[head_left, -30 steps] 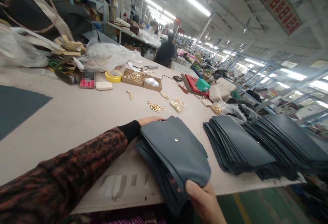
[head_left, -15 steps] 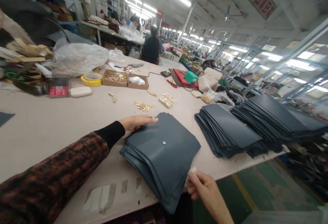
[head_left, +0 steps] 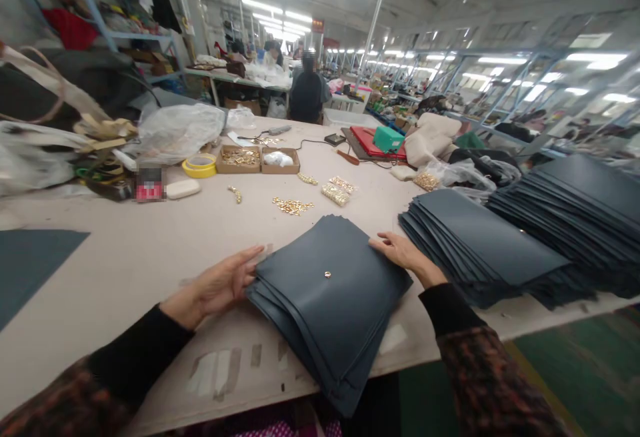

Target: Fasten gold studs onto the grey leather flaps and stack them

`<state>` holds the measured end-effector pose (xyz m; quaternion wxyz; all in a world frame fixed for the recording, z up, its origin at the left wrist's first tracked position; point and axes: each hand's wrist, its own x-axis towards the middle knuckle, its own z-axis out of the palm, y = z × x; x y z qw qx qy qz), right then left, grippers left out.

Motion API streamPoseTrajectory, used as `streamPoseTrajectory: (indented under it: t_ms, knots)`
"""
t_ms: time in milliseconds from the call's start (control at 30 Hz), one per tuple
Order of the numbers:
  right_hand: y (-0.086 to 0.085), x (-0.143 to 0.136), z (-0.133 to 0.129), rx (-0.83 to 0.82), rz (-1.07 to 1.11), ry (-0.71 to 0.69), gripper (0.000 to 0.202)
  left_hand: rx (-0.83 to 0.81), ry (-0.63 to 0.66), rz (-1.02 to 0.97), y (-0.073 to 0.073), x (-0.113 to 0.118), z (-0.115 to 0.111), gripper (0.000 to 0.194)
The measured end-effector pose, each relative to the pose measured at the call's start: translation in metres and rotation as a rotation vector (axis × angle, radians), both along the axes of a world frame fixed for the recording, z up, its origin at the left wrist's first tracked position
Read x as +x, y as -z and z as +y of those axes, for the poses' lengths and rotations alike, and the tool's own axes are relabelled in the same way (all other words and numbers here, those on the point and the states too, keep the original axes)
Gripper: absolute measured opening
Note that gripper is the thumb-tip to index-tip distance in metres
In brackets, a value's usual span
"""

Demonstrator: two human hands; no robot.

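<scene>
A fanned stack of dark blue-grey sheets [head_left: 330, 317] lies at the table's front edge, its near corner jutting over. One small gold-coloured fitting [head_left: 327, 275] sits on the top sheet. My left hand [head_left: 217, 287] is beside the stack's left corner, fingers extended and apart from the thumb. On the upper right edge rests my right hand [head_left: 400, 250], its fingers spread over the top sheet. Beyond the stack is a small pile of gold pieces [head_left: 293, 206], with small bags of fittings [head_left: 336, 193] to its right.
More piles of dark sheets [head_left: 480, 237] stand on the right of the table [head_left: 150, 257]. At the back are open boxes [head_left: 239, 159], yellow tape rolls [head_left: 200, 165], plastic bags and a green block [head_left: 389, 139]. A person [head_left: 307, 93] is farther off.
My right hand has moved up from the near right side onto the stack's upper right edge. My left hand has come off the top to the left side. The view has shifted.
</scene>
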<state>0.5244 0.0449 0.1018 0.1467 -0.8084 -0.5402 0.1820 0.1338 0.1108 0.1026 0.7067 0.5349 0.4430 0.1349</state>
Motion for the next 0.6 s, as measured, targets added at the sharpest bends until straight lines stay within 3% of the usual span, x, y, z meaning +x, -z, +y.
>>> streamPoseTrajectory:
  t_ms: [133,267,433,600]
  knots:
    - [0.011,-0.003,0.017,-0.041,-0.029,-0.023,0.064,-0.245,-0.358,-0.271,0.011,-0.002,-0.074,0.041]
    - [0.012,-0.011,0.022,-0.099,-0.053,-0.082,0.062,-0.333,-0.505,-0.456,0.012,0.035,-0.128,0.045]
    - [0.007,-0.022,0.017,-0.151,-0.113,-0.098,0.070,-0.261,-0.680,-0.494,0.000,0.074,-0.138,0.056]
    - [0.004,-0.029,-0.010,-0.187,-0.138,-0.079,0.073,-0.249,-0.704,-0.435,0.001,0.074,-0.118,0.056]
